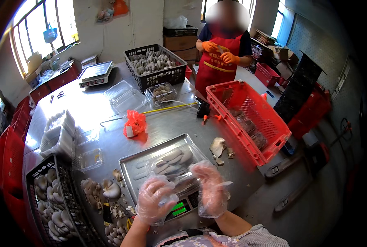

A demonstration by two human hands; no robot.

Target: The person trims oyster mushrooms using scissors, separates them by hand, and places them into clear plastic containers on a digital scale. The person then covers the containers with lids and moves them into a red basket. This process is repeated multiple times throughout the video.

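A clear plastic clamshell box of grey oyster mushrooms (172, 163) lies on the metal pan of a digital scale (130, 163); its lid is raised at the far side. My left hand (156, 197), in a clear plastic glove, is at the box's near left corner with fingers bent; whether it grips the box is hard to tell. My right hand (209, 188), gloved the same way, is at the box's right side, fingers near the lid edge, its hold also unclear. Part of the scale's green-lit display (178, 208) shows between the hands.
Left stand a black crate of mushrooms (55, 197), loose mushrooms (111, 188) and stacked clear trays (57, 136). A red crate with packed boxes (248, 120) is at right. Beyond are an orange plastic bag (135, 122), another black crate (161, 75) and a person in a red apron (217, 68).
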